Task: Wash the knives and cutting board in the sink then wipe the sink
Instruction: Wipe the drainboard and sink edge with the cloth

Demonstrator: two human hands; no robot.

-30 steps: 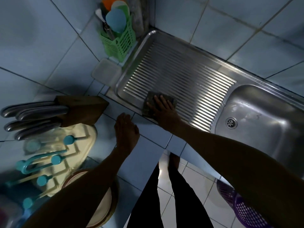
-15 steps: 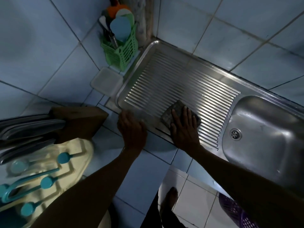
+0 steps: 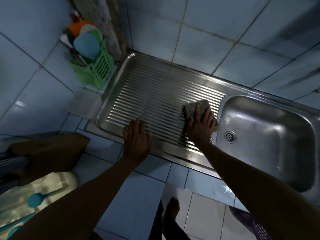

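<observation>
My right hand (image 3: pixel 199 129) presses a sponge (image 3: pixel 197 108) flat on the ribbed drainboard (image 3: pixel 155 94) of the sink (image 3: pixel 270 135)

My right grip is spread, fingers straight and laid over the grey sponge near the drainboard's right end, just beside the basin edge and the drain (image 3: pixel 230 136); my left hand (image 3: pixel 136 139) lies palm down with fingers relaxed on the front rim of the drainboard, holding nothing. Off to the left on the tiled surface (image 3: pixel 142 186) stands a wooden knife block (image 3: pixel 50 153) with what look like metal handles poking out at the frame edge, though it is dim and blurred there. A green utensil caddy (image 3: pixel 97 70) sits in the corner behind a clear plastic container (image 3: pixel 83 105), and a cream drying rack (image 3: pixel 43 187) with teal pegs lies below the block
</observation>
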